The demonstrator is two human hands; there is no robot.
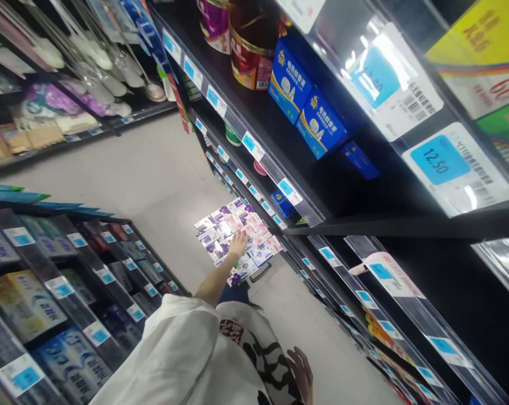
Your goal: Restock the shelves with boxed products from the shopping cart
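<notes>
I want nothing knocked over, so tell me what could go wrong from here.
The left hand seems to rest on the packed cartons; uneven pressure might shift or dent them. A dark handle juts out beside them, close to the dark trousers, and could snag a leg.

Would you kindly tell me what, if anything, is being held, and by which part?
Nothing is visibly held: the left hand seems to rest on purple, pink and white rectangular boxes; the right hand looks empty.
</notes>
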